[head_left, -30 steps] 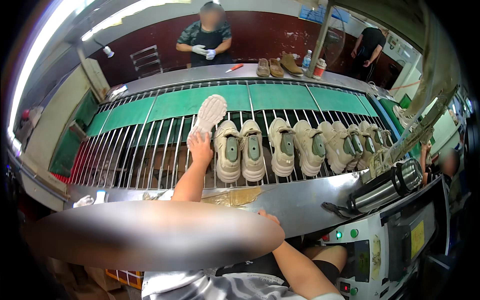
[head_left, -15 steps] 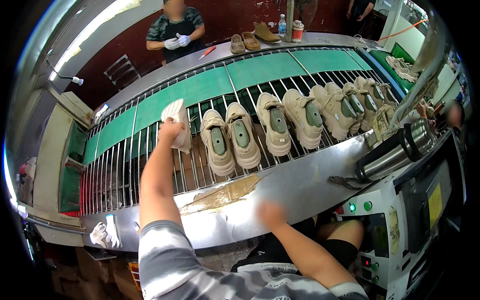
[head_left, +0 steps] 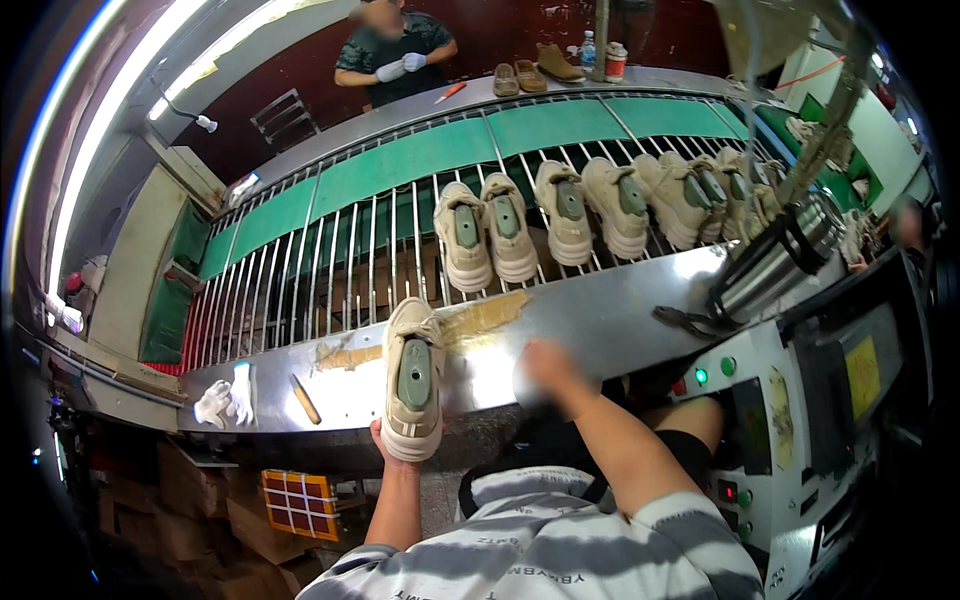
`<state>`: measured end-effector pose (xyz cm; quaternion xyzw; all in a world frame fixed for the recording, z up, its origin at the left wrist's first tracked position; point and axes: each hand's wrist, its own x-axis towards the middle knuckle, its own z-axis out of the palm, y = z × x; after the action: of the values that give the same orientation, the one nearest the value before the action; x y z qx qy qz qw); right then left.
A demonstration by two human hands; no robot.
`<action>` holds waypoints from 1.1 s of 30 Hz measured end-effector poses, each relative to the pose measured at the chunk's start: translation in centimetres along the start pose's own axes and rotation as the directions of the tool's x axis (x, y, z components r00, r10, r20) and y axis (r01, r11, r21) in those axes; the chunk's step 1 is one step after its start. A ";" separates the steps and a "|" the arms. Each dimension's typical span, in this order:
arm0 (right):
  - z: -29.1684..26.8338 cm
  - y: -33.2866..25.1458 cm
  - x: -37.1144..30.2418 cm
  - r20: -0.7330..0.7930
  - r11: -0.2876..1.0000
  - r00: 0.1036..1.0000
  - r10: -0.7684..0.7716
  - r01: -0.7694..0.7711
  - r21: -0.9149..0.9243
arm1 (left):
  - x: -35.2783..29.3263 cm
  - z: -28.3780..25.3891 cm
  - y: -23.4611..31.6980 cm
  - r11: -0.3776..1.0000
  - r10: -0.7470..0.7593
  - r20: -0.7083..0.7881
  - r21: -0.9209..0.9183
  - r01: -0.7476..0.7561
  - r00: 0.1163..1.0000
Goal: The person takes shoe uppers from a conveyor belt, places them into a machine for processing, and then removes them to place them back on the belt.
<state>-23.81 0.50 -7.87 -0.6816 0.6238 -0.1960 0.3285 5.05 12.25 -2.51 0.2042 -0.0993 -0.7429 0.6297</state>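
My left hand (head_left: 392,458) grips a beige sneaker (head_left: 412,428) from beneath its heel, close to me at the bench's front edge. The shoe's toe points away, and a green shoe last (head_left: 414,375) fills its opening. Blurred, my right hand (head_left: 556,374) hovers over the front edge to the right of that sneaker; whether anything is in its fingers I cannot make out. Beyond both hands, several matching sneakers (head_left: 467,272) with lasts inside stand in a row on the metal bar rack (head_left: 352,265).
White gloves (head_left: 240,393) and a wooden-handled knife (head_left: 305,400) lie on the bench's left part. At right are a steel thermos (head_left: 770,270), black pliers (head_left: 688,320) and a machine panel with a lit green button (head_left: 701,377). Across the bench stands a gloved co-worker (head_left: 395,60).
My left hand has brought the sneaker from the rack down to the near edge and turned it, opening up. My right hand stays near the edge. The view has shifted.
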 end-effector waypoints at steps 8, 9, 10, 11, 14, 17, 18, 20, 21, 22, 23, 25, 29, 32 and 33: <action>-7.9 0.7 -10.4 0.046 0.080 0.909 -0.414 -0.014 0.997 | 0.6 12.0 -11.6 0.863 -0.451 0.464 0.008 0.506 0.763; -9.6 0.6 -12.3 -0.014 -0.030 0.895 -0.445 0.001 1.000 | 0.7 13.4 -13.8 0.810 -0.514 0.487 0.007 0.586 0.706; -11.2 1.0 -14.4 -0.098 -0.111 0.895 -0.436 0.054 0.992 | 0.4 16.4 -15.6 0.741 -0.610 0.495 0.082 0.666 0.618; -12.9 1.9 -16.9 -0.179 -0.182 0.895 -0.410 0.112 0.977 | 0.1 19.2 -17.7 0.654 -0.699 0.499 0.157 0.740 0.512; -17.4 4.6 -24.9 -0.442 -0.334 0.853 -0.277 0.345 0.877 | 1.0 18.7 -27.0 0.497 -0.836 0.448 0.376 0.782 0.317; -20.2 6.8 -34.0 -0.675 -0.347 0.736 -0.054 0.620 0.704 | 1.1 10.5 -37.6 0.466 -0.884 0.357 0.638 0.612 0.301; -20.8 7.9 -37.6 -0.742 -0.304 0.669 0.051 0.718 0.626 | -0.9 14.8 -37.3 0.439 -0.897 0.358 0.789 0.429 0.258; -21.5 9.2 -43.6 -0.828 -0.188 0.521 0.207 0.852 0.489 | -1.6 16.6 -37.6 0.330 -0.932 0.277 0.917 0.225 0.235; -22.0 9.8 -47.2 -0.860 -0.093 0.422 0.286 0.906 0.413 | -2.1 17.2 -38.2 0.351 -0.896 0.253 0.907 0.234 0.364; -22.4 10.7 -50.4 -0.868 0.009 0.350 0.353 0.926 0.378 | -2.2 17.7 -38.3 0.381 -0.835 0.221 0.893 0.241 0.504; -22.8 11.8 -53.6 -0.863 0.097 0.287 0.415 0.930 0.356 | -1.5 17.4 -38.3 0.381 -0.789 0.212 0.905 0.189 0.576; -23.3 15.2 -60.4 -0.808 0.226 0.212 0.550 0.893 0.389 | 1.5 14.7 -36.9 0.377 -0.688 0.239 0.924 0.057 0.686; -27.8 21.7 -70.9 -0.702 0.761 -0.297 0.647 0.310 0.570 | 6.9 9.8 -33.6 0.311 -0.462 0.183 0.950 -0.035 0.868; -36.8 19.9 -71.5 -0.753 0.800 -0.305 0.584 0.059 0.597 | 9.9 5.6 -30.5 0.281 -0.359 0.169 0.957 -0.067 0.918; -38.9 20.9 -72.3 -0.727 0.767 -0.314 0.611 0.005 0.642 | 9.8 3.9 -30.0 0.200 -0.305 0.196 0.970 -0.138 0.932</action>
<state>-75.67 63.27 15.51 0.0129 0.7415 -0.6628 -0.1031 -24.70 7.87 -12.90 0.4256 -0.6424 -0.5686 0.2878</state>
